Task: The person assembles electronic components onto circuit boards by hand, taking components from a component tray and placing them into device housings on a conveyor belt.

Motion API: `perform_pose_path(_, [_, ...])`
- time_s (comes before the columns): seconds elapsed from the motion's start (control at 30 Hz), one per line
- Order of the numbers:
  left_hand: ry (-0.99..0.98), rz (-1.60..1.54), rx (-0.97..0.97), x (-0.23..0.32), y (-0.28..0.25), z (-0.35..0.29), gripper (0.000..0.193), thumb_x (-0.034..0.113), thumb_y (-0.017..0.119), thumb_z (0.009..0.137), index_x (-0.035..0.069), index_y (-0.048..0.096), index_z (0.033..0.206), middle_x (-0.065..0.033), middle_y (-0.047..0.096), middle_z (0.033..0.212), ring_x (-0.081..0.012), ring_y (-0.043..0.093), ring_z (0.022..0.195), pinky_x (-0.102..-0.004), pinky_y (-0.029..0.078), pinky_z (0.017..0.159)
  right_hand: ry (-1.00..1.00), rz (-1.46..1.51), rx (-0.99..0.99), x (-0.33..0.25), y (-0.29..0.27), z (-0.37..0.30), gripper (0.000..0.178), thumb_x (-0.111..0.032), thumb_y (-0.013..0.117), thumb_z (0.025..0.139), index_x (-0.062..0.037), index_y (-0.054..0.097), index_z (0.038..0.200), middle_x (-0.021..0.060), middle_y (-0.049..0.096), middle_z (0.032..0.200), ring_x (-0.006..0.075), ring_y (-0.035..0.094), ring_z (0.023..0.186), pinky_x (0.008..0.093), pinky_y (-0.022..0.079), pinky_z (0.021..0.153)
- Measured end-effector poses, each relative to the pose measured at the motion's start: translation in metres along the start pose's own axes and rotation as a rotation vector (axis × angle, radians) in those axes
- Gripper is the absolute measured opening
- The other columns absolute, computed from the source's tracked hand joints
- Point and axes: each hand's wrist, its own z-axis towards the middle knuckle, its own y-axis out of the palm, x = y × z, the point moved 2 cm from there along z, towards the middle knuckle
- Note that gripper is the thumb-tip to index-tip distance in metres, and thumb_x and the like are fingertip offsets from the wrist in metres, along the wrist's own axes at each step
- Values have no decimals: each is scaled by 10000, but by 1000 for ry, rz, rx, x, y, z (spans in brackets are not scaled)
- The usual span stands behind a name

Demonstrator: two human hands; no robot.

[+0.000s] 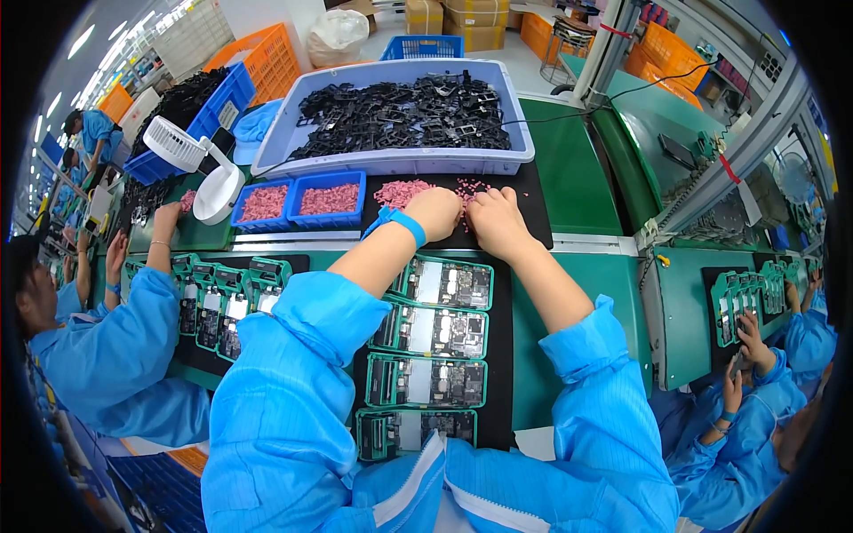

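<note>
My left hand (436, 214), with a blue band round its wrist, is closed at the edge of a heap of small pink pieces (400, 192) on a black mat (533, 206). Close on its right, my right hand (499, 222) is closed too, its fingers bent down to the mat beside loose pink pieces (472, 187). What the fingertips of either hand hold is hidden. Nearer to me, a column of several green-framed phone assemblies (428, 382) with exposed circuit boards lies on another black mat (499, 355), partly under my left forearm.
Two blue bins (327, 218) of pink pieces stand left of the heap. Behind is a large pale-blue tub (391, 163) of black parts. A white fan (218, 194) stands left. Co-workers sit on both sides, one person's hand (163, 222) near the fan. A metal post (609, 44) rises right.
</note>
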Motion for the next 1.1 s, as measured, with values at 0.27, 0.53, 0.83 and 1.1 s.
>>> perform_pose_path(0.27, [124,-237,-46,28,-29,-31,94,123,638,731,47,689,752,-151,667,804,-331,648,786,-421,522,727,157,283,50,-6,-37,-44,55,-117,593,824,-63,599,834,109,609,853,304,565,898,438,372,845])
perform_pose_path(0.53, [276,-110,9,61,-23,-53,67,149,654,716,94,686,694,-72,644,777,-266,625,839,-376,526,747,192,230,-26,-32,-41,-118,27,-71,586,788,-82,584,812,103,594,823,290,560,872,428,362,858])
perform_pose_path(0.83, [396,209,56,72,-20,-51,118,147,632,718,53,674,660,-89,644,760,-260,627,813,-357,522,759,165,137,-42,-37,-43,-115,118,8,586,710,-59,560,803,101,577,808,281,556,856,413,368,840])
perform_pose_path(1.1, [292,107,80,70,-12,-53,121,151,632,721,57,671,656,-89,648,769,-271,625,808,-371,518,758,162,167,-51,-36,-42,-116,122,8,590,707,-58,575,809,109,599,841,289,571,881,422,381,857])
